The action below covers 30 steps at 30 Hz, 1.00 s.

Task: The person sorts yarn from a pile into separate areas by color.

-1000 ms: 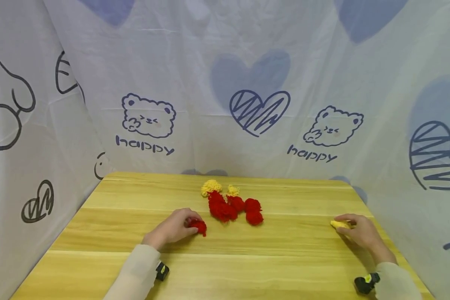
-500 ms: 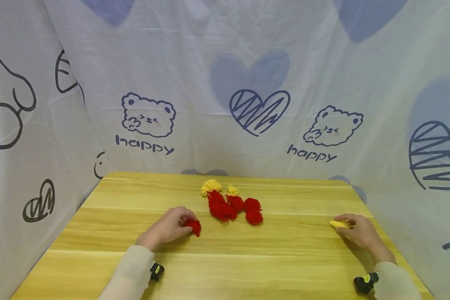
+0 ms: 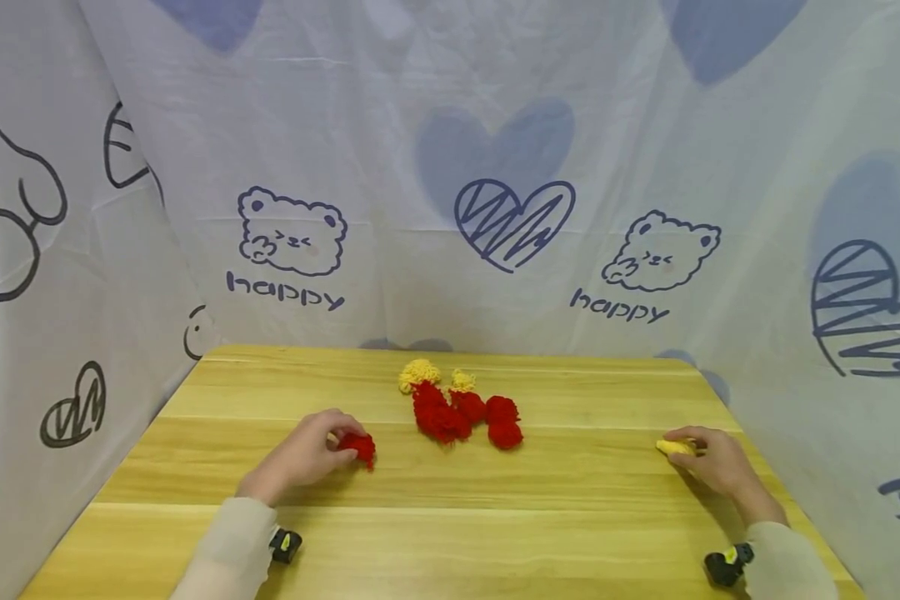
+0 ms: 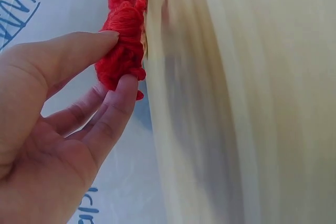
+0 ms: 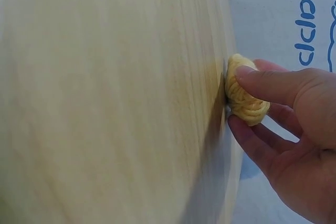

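In the head view my left hand (image 3: 307,450) pinches a small red yarn ball (image 3: 358,450) over the left part of the table. The left wrist view shows the thumb on one side of that yarn (image 4: 123,45) and fingertips on the other. Far to the right, my right hand (image 3: 720,468) grips a small yellow yarn ball (image 3: 673,447). In the right wrist view, the wound yellow strands (image 5: 245,100) sit between thumb and fingers, close to the tabletop; whether they touch it I cannot tell.
A cluster of red yarn balls (image 3: 438,417) lies at the table's back middle, with a yellow yarn ball (image 3: 418,375) and a smaller yellow one (image 3: 462,381) behind. Two red balls (image 3: 504,421) touch at its right. Printed cloth (image 3: 420,275) hangs around the wooden table (image 3: 495,533).
My left hand has moved left with the red yarn ball, away from the cluster. My right hand stays almost in place, still holding the yellow yarn ball.
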Motion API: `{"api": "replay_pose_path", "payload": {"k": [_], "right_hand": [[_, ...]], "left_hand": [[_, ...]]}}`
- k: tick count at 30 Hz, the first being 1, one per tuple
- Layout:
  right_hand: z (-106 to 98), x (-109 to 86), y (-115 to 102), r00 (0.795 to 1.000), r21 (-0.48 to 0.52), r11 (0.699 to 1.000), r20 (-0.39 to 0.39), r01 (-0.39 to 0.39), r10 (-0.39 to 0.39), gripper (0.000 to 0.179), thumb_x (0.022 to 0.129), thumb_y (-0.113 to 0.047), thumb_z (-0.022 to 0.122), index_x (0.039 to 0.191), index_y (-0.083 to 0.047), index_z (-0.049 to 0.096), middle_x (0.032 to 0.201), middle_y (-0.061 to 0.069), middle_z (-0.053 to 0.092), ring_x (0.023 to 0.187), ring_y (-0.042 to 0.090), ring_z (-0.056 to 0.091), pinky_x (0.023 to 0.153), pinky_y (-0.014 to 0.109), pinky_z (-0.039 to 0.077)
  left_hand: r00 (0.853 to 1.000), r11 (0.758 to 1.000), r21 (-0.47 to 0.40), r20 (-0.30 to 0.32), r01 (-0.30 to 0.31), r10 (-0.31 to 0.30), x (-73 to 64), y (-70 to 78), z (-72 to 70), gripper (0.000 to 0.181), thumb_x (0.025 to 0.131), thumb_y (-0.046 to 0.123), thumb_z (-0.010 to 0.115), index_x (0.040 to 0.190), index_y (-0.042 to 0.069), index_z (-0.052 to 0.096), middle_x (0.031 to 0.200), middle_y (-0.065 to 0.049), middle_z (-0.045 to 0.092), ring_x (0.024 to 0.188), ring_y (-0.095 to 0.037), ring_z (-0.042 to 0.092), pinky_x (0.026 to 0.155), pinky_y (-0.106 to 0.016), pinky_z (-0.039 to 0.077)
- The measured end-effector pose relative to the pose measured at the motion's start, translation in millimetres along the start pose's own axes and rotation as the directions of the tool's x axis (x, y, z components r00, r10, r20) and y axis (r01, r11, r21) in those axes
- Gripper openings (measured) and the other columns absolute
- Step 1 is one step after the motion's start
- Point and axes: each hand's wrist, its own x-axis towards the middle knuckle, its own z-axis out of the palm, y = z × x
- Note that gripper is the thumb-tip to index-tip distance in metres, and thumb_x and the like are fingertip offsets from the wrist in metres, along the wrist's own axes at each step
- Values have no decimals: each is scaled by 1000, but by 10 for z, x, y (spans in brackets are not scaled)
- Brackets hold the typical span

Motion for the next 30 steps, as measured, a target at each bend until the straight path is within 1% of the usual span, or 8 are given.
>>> {"api": "replay_pose_path", "payload": {"k": [5, 10, 14, 18, 22, 26, 30], "right_hand": [[6, -3, 20, 1000, 5, 1000, -6, -2, 2, 28, 88, -8, 79, 116, -2, 76, 124, 34, 67, 106, 52, 67, 86, 59, 58], [7, 2, 20, 1000, 4, 1000, -3, -6, 6, 28, 89, -9, 79, 116, -3, 76, 124, 33, 68, 106, 51, 67, 86, 58, 58], [10, 0, 19, 1000, 7, 1000, -5, -4, 4, 28, 89, -9, 79, 116, -2, 76, 125, 33, 68, 105, 50, 67, 86, 59, 58], [25, -8, 35, 1000, 12, 1000, -13, 11, -11, 28, 90, -7, 78, 117, -2, 75, 124, 33, 68, 105, 51, 67, 86, 59, 58], [29, -13, 51, 1000, 17, 1000, -19, 25, -24, 28, 90, -7, 78, 117, -1, 75, 123, 33, 68, 104, 51, 67, 85, 59, 59], [28, -22, 59, 1000, 18, 1000, -19, 25, -25, 27, 90, -7, 77, 117, -2, 75, 124, 33, 67, 106, 52, 67, 86, 59, 58], [31, -30, 56, 1000, 15, 1000, -16, 26, -25, 28, 90, -7, 78, 117, -2, 75, 125, 33, 67, 107, 53, 66, 87, 60, 58]], "left_hand": [[1000, 1000, 3, -5, 7, -7, -57, -51, -70, 19, 90, 0, 74, 108, 5, 74, 102, -5, 68, 95, -19, 64, 82, -34, 61], [999, 999, 30, -20, 26, -25, -122, -110, -119, 18, 90, 1, 75, 107, 7, 74, 100, -3, 68, 93, -16, 62, 80, -31, 60], [999, 999, 31, -32, 31, -30, -178, -143, -167, 19, 89, 1, 76, 107, 7, 74, 101, -4, 68, 93, -18, 63, 79, -33, 60], [997, 998, 25, -57, 51, -49, -248, -192, -229, 20, 88, 0, 77, 107, 7, 74, 102, -5, 69, 94, -19, 64, 81, -35, 61], [995, 997, 19, -77, 71, -69, -322, -275, -298, 20, 88, 1, 77, 107, 7, 74, 105, -8, 70, 96, -21, 65, 81, -35, 62], [990, 994, 15, -94, 108, -107, -382, -361, -375, 21, 89, 1, 76, 109, 7, 74, 110, -11, 70, 99, -22, 65, 81, -33, 63], [984, 990, 22, -116, 139, -136, -437, -419, -454, 22, 90, 1, 76, 110, 8, 74, 112, -11, 70, 100, -24, 65, 81, -35, 63]]}}
